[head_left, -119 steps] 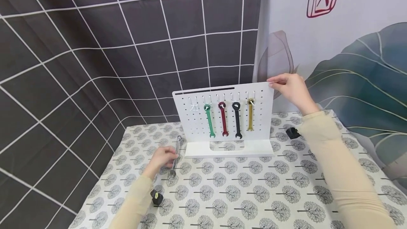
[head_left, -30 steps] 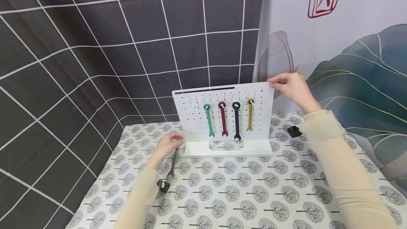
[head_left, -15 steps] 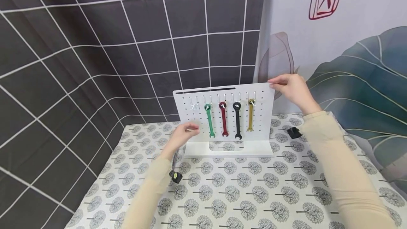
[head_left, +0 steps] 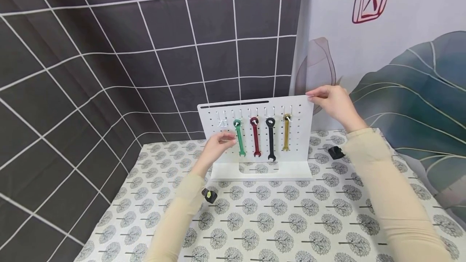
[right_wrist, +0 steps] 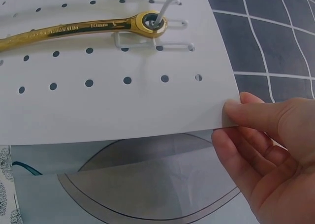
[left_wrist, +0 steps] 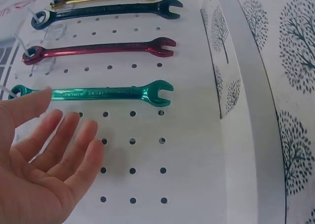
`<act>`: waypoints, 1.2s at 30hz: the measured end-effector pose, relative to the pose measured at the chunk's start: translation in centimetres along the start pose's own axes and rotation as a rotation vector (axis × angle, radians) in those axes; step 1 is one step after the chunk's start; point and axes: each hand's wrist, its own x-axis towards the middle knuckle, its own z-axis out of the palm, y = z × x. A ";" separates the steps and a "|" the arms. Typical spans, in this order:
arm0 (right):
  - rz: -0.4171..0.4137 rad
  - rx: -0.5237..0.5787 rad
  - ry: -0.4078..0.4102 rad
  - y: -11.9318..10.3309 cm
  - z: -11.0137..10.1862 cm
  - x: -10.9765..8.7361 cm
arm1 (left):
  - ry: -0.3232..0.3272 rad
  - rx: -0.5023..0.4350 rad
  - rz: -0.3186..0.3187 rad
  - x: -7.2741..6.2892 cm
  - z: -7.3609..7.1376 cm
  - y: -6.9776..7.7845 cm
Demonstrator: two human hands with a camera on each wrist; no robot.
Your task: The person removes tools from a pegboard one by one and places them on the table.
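Observation:
A white pegboard [head_left: 255,108] stands upright on its flat base. From its hooks hang a green wrench [head_left: 240,140], a red wrench [head_left: 256,138], a black wrench [head_left: 271,140] and a gold wrench [right_wrist: 93,28]. My left hand [head_left: 217,146] hovers in front of the board's left side, beside the green wrench, with loosely bent fingers and nothing in them. In the left wrist view its thumb overlaps the green wrench's ring end; whether it touches cannot be told. My right hand [right_wrist: 275,150] pinches the board's upper right corner between thumb and fingers.
A bare white hook [head_left: 223,121] is at the board's upper left. A tree-patterned cloth [head_left: 276,221] covers the table. A dark gridded curtain [head_left: 164,51] hangs behind and to the left. Black devices sit on both wrists.
My left hand has let go of the silver wrench on the table and moved up and right to the green wrench. The silver wrench is now hidden behind my left arm. My right hand stays put.

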 end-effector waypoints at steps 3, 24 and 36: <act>0.004 0.005 -0.002 0.0 0.0 0.0 | 0.005 -0.028 0.004 0.3 0.3 0.1; -0.010 -0.005 0.009 0.2 0.2 0.1 | 0.144 -0.217 0.015 1.6 2.3 1.1; -0.005 -0.009 0.009 0.3 0.2 0.2 | 0.155 -0.318 0.022 1.6 3.2 0.2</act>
